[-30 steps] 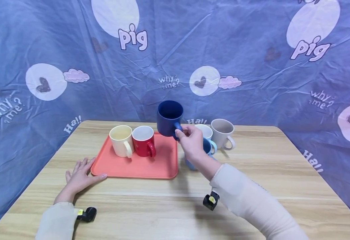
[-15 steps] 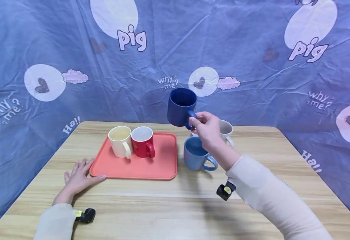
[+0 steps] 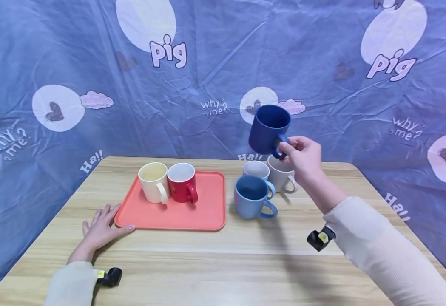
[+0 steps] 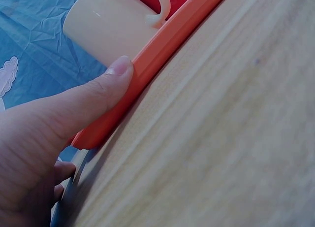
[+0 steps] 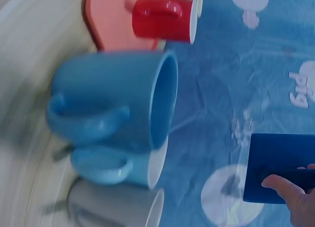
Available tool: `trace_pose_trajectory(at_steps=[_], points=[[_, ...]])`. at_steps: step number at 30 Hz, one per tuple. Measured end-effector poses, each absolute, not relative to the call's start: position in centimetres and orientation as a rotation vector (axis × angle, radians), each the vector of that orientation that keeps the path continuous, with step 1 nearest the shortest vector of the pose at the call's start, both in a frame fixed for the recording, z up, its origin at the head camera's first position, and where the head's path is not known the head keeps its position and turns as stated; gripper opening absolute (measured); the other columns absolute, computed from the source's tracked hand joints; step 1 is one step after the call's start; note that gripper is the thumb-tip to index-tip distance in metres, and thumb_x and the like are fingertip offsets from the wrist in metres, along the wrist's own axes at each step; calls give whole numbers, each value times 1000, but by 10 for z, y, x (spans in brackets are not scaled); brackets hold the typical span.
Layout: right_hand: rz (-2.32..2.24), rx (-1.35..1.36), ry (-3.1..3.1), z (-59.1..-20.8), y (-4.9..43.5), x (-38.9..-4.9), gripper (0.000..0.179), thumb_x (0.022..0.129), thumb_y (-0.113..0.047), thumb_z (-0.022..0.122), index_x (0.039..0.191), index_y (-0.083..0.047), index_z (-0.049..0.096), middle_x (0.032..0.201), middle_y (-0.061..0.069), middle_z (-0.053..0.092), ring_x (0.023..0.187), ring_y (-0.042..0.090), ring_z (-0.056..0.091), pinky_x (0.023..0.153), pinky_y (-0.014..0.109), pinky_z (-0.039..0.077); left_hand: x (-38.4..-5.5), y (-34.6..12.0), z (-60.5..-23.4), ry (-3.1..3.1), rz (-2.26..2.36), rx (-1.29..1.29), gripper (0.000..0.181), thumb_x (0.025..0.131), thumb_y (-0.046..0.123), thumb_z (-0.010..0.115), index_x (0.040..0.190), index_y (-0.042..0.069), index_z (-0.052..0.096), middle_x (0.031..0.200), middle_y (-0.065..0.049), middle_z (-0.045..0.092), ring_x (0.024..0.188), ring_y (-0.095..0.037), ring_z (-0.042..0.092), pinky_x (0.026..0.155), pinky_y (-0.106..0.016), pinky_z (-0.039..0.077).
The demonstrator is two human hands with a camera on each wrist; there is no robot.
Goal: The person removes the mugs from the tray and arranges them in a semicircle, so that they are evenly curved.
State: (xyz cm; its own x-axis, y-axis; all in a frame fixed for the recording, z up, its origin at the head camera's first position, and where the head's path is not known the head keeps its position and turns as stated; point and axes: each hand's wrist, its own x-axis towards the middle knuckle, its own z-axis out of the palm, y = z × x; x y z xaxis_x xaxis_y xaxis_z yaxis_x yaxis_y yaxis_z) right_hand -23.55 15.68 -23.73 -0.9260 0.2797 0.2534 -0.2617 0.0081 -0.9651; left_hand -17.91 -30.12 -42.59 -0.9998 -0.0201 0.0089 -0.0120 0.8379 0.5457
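My right hand (image 3: pixel 305 157) pinches the handle of a dark blue mug (image 3: pixel 268 129), holding it in the air above the mugs on the right. In the right wrist view, the thumb lies along that handle on the dark blue mug (image 5: pixel 275 158). My left hand (image 3: pixel 102 229) rests at the front left corner of a coral-red tray (image 3: pixel 207 219), its fingers spread and the thumb on the rim. On the tray a cream mug (image 3: pixel 151 187) and a red mug (image 3: pixel 178 187) stand side by side, handles toward the front right.
Right of the tray, a blue mug (image 3: pixel 247 204) stands in front of a light blue mug (image 3: pixel 256 170) with a white inside. A grey mug (image 3: pixel 278 174) stands at their right. Behind the wooden table (image 3: pixel 192 272) hangs a blue printed cloth (image 3: pixel 207 51).
My right hand has carried the dark blue mug to the right and upward, from over the tray's right edge to above the grey mug. The left hand has stayed at the tray corner.
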Motion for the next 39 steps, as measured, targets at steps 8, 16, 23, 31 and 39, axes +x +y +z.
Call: trace_pose_trajectory(at_steps=[8,16,23,31,39], points=[[2001,-99,-1850,-242,197,-248,19,76,9,58,65,-7,57,56,-1,57,53,6,56,42,20,47,-179,-301,-425,-3002,-906,32,94,69,56,61,136,4,21,134,-34,7,120,-49,-6,82,-64,-17],[1991,-137,-1792,-279,263,-282,9,70,1,69,74,-2,61,63,3,60,57,13,59,41,27,48,-180,-301,-424,-2986,-891,21,93,68,55,62,136,5,23,134,-34,9,121,-49,-6,82,-64,-17],[1971,-312,-1776,-257,253,-252,20,77,7,56,65,-9,57,54,-4,56,50,4,54,40,18,46,-181,-302,-424,-2991,-883,32,94,68,56,61,136,5,22,134,-34,9,121,-49,-6,83,-64,-17],[1954,-389,-1754,-329,325,-316,6,74,-3,67,77,-3,62,68,5,61,61,14,60,43,28,49,-181,-302,-424,-2991,-905,33,95,68,56,61,136,3,22,134,-34,8,120,-49,-6,82,-64,-18],[1998,-336,-1731,-385,364,-342,18,70,-12,72,85,-4,65,77,7,63,66,17,61,46,31,50,-182,-302,-426,-2993,-910,34,95,68,56,62,136,4,22,135,-33,8,121,-48,-7,82,-63,-19]])
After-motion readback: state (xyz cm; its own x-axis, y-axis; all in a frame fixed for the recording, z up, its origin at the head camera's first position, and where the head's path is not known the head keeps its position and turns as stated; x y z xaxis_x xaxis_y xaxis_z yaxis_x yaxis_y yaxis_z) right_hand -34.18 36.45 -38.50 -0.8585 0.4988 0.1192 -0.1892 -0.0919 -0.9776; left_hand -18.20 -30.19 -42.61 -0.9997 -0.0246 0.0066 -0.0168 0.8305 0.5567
